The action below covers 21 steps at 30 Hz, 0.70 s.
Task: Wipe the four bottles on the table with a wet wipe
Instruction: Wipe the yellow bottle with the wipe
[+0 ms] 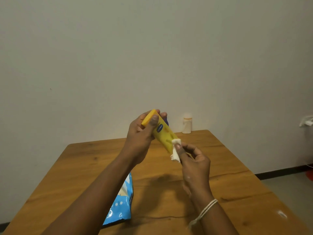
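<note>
Head view: I held the yellow bottle (pixel 163 133) tilted in the air above the tabletop (pixel 228 175).
Left hand (pixel 140 133): it was clamped around the bottle's orange cap end.
Right hand (pixel 194 160): it pinched the bunched wet wipe (pixel 176 150) against the bottle's lower end.
Handling: the bottle looked light, stiff plastic, likely slick once damp, so I judged the cap end the surest hold.
Wipe: soft and limp.
Elsewhere: a white bottle (pixel 187 124) stood at the far edge; a blue wipe pack (pixel 121 206) lay near me.
</note>
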### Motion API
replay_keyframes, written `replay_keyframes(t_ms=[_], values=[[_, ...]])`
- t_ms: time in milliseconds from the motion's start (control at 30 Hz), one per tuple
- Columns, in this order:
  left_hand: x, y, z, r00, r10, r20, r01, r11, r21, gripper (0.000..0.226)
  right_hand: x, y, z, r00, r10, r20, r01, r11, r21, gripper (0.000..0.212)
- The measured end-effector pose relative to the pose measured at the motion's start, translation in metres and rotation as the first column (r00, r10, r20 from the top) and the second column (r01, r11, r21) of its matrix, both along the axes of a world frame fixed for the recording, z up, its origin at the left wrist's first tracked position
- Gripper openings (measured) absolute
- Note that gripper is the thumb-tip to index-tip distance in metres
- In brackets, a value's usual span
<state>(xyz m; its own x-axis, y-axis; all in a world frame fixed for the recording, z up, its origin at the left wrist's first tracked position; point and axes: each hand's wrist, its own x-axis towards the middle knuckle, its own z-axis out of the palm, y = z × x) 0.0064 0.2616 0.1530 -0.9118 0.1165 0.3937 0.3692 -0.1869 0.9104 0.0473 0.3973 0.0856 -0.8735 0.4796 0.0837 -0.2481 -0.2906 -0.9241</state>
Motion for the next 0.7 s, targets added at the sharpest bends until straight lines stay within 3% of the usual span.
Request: replay_keyframes(t_ms=[67,133,233,333,467,700], values=[[-0.022,-0.001,-0.004,0.998,0.058,-0.029,-0.063,0.971,-0.230,0.031,-0.013,0.010,-0.009,0.999,0.018,0.044,-0.022,0.995,0.094,0.010],[-0.051,0.000,-0.011,0.996,0.072,-0.047,-0.085,0.887,-0.454,0.031,-0.031,0.026,-0.018,0.995,0.005,0.096,-0.017,0.992,0.124,0.009],[-0.111,0.017,-0.018,0.996,0.027,-0.086,-0.077,0.746,-0.662,0.035,-0.056,0.044,-0.034,0.981,0.003,0.192,-0.033,0.987,0.155,0.009],[-0.177,0.044,-0.009,0.985,0.009,-0.170,-0.141,0.608,-0.781,0.031,-0.072,0.043,-0.058,0.963,0.062,0.263,-0.090,0.991,0.097,0.011],[-0.268,0.088,-0.010,0.974,-0.020,-0.224,-0.208,0.306,-0.929,0.038,-0.089,0.030,-0.096,0.935,0.146,0.324,-0.166,0.985,0.035,0.010],[-0.354,0.132,-0.043,0.948,-0.156,-0.279,-0.285,-0.019,-0.958,0.045,-0.113,0.039,-0.128,0.896,0.160,0.413,-0.212,0.974,0.081,0.011]])
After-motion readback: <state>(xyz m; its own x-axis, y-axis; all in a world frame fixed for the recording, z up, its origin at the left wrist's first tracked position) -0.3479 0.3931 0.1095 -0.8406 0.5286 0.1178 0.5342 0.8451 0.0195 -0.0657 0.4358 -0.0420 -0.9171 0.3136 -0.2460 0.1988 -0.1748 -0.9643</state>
